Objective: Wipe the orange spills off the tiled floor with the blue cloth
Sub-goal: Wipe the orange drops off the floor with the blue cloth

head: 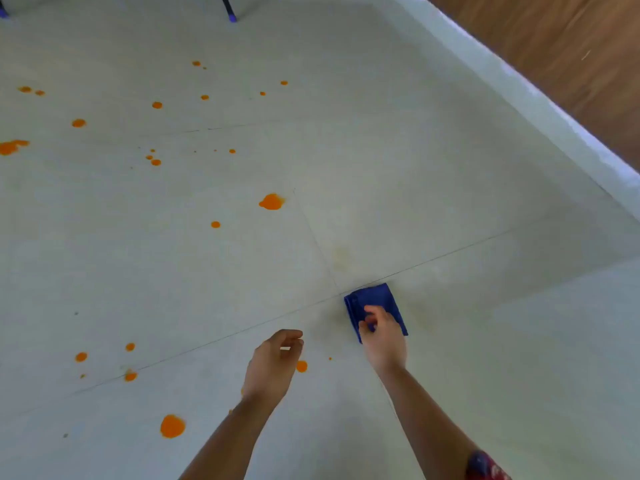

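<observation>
We see the right hand (382,336) on the folded blue cloth (374,299), fingers (372,311) curled and pinching its near edge; cloth lies flat on the tiled floor (450,202) at a grout-line crossing. Left hand (273,363) hovers empty, fingers (292,336) loosely curled, slightly apart. Orange spills (272,201) scattered left and ahead, one drop (301,366) just beside the left hand. No readable writing.

Pale skirting (540,98), wooden wall (561,46), chair leg (228,8)
</observation>
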Action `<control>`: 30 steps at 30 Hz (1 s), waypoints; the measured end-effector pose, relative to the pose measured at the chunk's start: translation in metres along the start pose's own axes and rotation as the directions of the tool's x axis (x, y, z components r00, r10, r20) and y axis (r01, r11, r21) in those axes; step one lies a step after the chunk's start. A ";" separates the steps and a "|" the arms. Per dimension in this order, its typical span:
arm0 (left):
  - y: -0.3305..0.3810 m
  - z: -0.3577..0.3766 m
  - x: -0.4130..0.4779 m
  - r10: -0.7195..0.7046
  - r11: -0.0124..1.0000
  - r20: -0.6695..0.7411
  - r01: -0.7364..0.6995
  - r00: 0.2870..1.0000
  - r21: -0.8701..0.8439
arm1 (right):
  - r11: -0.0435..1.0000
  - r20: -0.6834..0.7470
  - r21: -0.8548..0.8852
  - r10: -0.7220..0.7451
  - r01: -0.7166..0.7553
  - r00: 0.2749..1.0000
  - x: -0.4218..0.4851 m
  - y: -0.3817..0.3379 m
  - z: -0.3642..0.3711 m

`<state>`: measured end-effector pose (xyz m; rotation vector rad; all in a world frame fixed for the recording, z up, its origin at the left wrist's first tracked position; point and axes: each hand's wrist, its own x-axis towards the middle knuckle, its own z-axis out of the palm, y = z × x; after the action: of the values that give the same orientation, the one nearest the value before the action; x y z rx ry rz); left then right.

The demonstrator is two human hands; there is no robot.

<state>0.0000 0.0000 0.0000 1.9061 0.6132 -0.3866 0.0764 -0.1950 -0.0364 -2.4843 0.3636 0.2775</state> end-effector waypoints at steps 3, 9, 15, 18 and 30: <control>-0.005 0.010 0.012 0.001 0.999 0.010 0.000 1.000 -0.048 | 0.955 -0.011 -0.295 -0.040 0.035 0.999 0.020 0.007 0.011; -0.007 0.012 0.020 0.006 0.999 0.114 -0.002 0.993 -0.038 | 0.831 -0.008 -0.539 -0.169 0.138 0.986 0.033 0.028 0.032; 0.016 -0.012 0.020 0.053 0.998 0.171 -0.048 0.984 -0.029 | 0.990 -0.001 0.020 -0.140 0.140 0.990 0.039 0.002 0.019; 0.032 -0.032 0.014 0.070 0.986 0.129 -0.049 0.989 -0.159 | 0.738 0.207 0.652 0.048 -0.174 0.977 0.009 -0.045 -0.003; 0.045 -0.115 -0.071 0.019 0.454 0.354 0.308 0.935 -0.836 | 0.673 0.282 0.695 -0.578 0.253 0.766 -0.134 -0.156 -0.024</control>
<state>-0.0335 0.0743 0.1168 0.7299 0.5919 -0.3644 0.0032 -0.0614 0.1041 -1.6747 -0.3227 0.4762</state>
